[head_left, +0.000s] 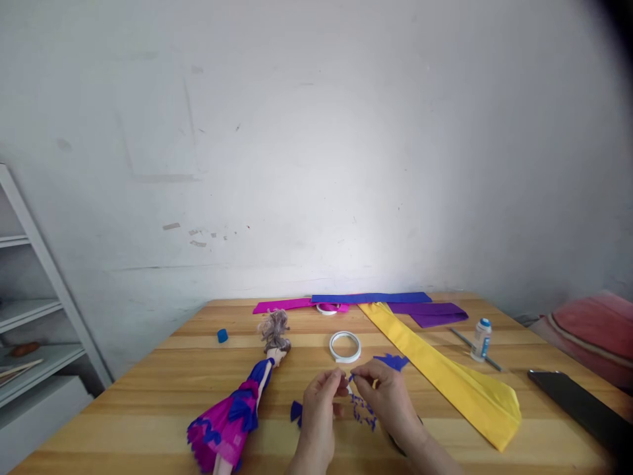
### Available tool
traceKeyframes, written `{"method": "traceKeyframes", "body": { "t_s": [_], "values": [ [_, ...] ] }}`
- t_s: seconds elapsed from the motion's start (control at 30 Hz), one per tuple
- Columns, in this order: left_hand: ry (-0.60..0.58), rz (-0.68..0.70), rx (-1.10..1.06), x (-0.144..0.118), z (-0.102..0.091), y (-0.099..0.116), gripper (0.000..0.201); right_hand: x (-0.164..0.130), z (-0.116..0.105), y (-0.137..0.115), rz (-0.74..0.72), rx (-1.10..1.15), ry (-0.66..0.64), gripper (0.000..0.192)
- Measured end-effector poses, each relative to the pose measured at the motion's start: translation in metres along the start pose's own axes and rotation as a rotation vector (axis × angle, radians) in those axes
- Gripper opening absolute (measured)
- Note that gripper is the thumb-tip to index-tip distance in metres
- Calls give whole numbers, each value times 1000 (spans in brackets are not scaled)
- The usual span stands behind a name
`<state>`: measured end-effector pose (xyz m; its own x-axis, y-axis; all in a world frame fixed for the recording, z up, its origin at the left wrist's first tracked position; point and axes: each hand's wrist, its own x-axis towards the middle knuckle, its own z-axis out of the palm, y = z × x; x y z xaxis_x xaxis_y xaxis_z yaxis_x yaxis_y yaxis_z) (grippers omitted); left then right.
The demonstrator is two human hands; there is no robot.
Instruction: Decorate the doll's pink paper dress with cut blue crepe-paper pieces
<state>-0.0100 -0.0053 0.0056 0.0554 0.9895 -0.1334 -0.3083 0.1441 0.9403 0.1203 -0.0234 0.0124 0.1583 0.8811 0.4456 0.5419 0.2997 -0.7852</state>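
Observation:
My left hand (319, 406) and my right hand (388, 394) meet above the wooden table (148, 402), fingertips pinched together on a small blue paper piece (351, 377). Small blue paper scraps (364, 414) lie on the wood beneath them, and another blue cutout (392, 361) sits just beyond my right hand. A doll (247, 399) in a magenta and blue paper dress lies to the left of my left hand, head pointing away. A white tape roll (345, 346) rests just past my fingers.
A long yellow paper strip (445, 373) runs diagonally on the right. Blue (370, 298), purple (432, 312) and magenta (281, 305) sheets lie at the far edge with a second tape roll (326, 308). Glue bottle (481, 339), blue cap (222, 336), dark phone (576, 402), shelf (30, 310) at left.

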Motion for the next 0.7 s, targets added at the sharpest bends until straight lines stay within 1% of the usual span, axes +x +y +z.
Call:
{"method": "traceKeyframes", "body": {
  "t_s": [0.07,0.17,0.33,0.47,0.63,0.7],
  "values": [
    [-16,-43,-27,0,1,-1,31,-1,-1,-3,-43,-57,-10,19],
    [-28,-70,-33,-1,2,-3,30,-3,-1,-7,-91,-126,-6,20],
    [-57,-40,35,-1,2,-4,28,-5,-2,-10,-130,-173,-10,21],
    [-32,6,120,1,2,-4,30,-5,-3,-12,-135,-201,-11,22],
    [-20,-32,133,1,2,-4,31,-5,-3,-13,-116,-241,-18,23],
    [-20,-16,171,1,3,-4,29,-5,-3,-13,-117,-261,-14,22]
  ]
}}
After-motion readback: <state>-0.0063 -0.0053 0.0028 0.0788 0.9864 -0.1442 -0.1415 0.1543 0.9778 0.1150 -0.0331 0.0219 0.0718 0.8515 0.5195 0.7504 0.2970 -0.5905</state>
